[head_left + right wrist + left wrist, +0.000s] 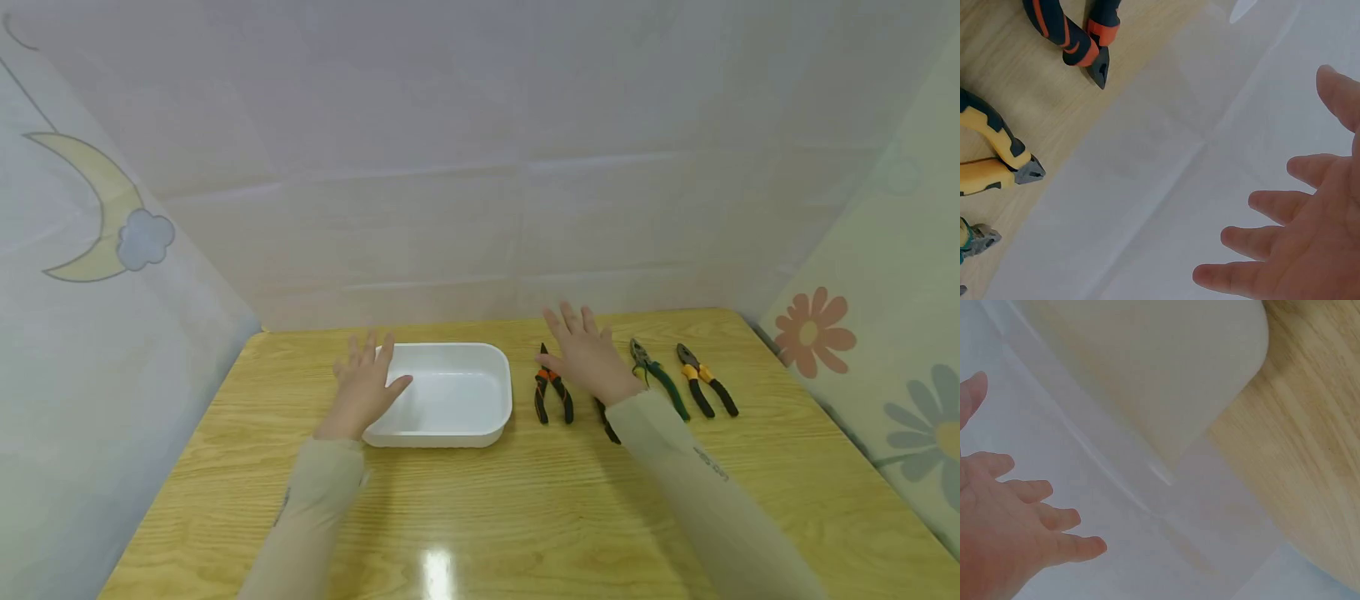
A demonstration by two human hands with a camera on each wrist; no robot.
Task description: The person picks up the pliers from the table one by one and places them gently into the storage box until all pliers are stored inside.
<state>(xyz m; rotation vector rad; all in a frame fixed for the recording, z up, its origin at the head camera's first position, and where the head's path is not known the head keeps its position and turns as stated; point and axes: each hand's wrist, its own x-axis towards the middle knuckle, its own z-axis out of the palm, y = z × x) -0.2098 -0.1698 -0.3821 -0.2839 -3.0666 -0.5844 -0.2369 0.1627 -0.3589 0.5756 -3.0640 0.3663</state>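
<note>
My left hand (360,393) hovers over the left side of a white rectangular tray (435,440), fingers spread and holding nothing. In the left wrist view the tray's rounded corner (1210,350) shows beyond the spread fingers. My right hand (588,357) is held above a row of pliers, its fingers spread too. Just left of it lie black-and-orange long-nose pliers (541,402). Beneath it are yellow-and-black cutting pliers (1007,140), mostly hidden by the hand and wrist in the head view. To its right lie green-handled pliers (669,390).
Slip-joint pliers with yellow-and-black handles (699,397) lie at the right end of the row. Everything rests on a wood-grain table (487,517). A pale sheet (450,208) hangs behind its back edge, with printed sheets on both sides.
</note>
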